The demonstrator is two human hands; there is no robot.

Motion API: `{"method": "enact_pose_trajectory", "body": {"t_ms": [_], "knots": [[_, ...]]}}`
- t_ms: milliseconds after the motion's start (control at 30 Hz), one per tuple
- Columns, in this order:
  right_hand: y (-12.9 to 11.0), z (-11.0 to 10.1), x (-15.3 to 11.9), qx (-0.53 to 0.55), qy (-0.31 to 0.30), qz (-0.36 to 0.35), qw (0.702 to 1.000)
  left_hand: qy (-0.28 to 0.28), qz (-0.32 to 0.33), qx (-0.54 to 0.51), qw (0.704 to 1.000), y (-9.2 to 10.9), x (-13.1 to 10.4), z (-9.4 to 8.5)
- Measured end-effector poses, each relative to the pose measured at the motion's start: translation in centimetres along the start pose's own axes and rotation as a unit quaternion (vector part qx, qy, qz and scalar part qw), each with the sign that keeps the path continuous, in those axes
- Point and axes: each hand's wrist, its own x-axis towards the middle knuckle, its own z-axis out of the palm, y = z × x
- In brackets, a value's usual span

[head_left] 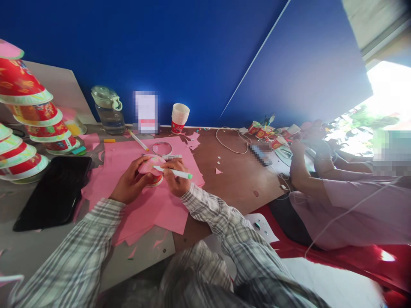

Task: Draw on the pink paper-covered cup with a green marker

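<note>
Pink-topped cup: small, red-sided [154,181], over the pink sheets [160,216], between both hands.
Left hand: closed around the cup's pink top [149,165], thumb at its near side.
Right hand: pinching a white marker [180,173], tip at the pink top.
Doing it well: I'd brace the cup, keep those left fingers off wet ink and move the marker lightly, lest the paper dent.
Tape roll: lying just beyond the hands [161,148].
Far cup stack: pale cups nested together, red one lowest [177,127].
Bottle: far left, lidded [110,112], clear liquid inside.
Left tower: red cups [38,112] piled up, pale discs between.
</note>
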Motion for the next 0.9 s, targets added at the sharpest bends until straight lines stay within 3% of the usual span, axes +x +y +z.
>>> {"method": "enact_pose_trajectory", "body": {"t_ms": [900], "knots": [[-0.42, -0.12, 0.07, 0.007, -0.001, 0.021, 1.000, 0.000, 0.004, -0.002, 1.000, -0.09, 0.06, 0.03]]}}
